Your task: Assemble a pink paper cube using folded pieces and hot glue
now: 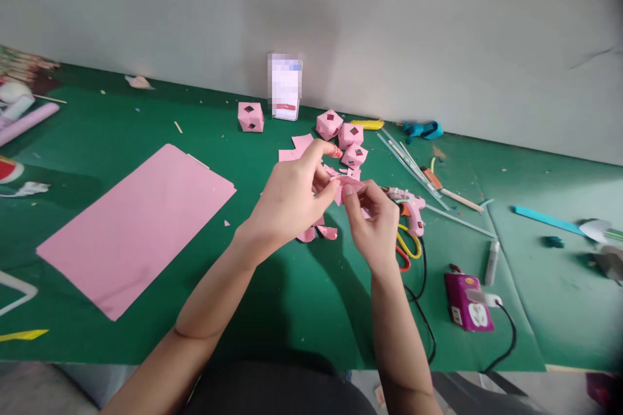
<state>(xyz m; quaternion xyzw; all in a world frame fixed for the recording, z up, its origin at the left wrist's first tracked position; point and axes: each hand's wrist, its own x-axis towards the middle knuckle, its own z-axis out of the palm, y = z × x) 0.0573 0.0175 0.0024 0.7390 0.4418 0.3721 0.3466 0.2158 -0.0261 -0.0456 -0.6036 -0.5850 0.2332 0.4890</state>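
Observation:
Between my two hands, above the middle of the table, is a small piece of pink paper (351, 183). My left hand (292, 198) pinches its left edge with thumb and a bent finger; the index finger, with a red-patterned tip, is raised. My right hand (374, 224) grips the other edge between thumb and fingers. Loose pink paper scraps (304, 142) lie under and around the hands, partly hidden by them. Just beyond stand several folded pink paper shapes with diamond openings, among them one paper ball (354, 155) and one farther left (250, 117).
A large pink sheet (141, 227) lies left. A phone (286, 87) leans against the wall. Right of my hands are a pink glue gun (413, 211), scissors with yellow and orange handles (411, 245), clear sticks (413, 165), a purple box (468, 301) with a plug, and black cables (422, 311).

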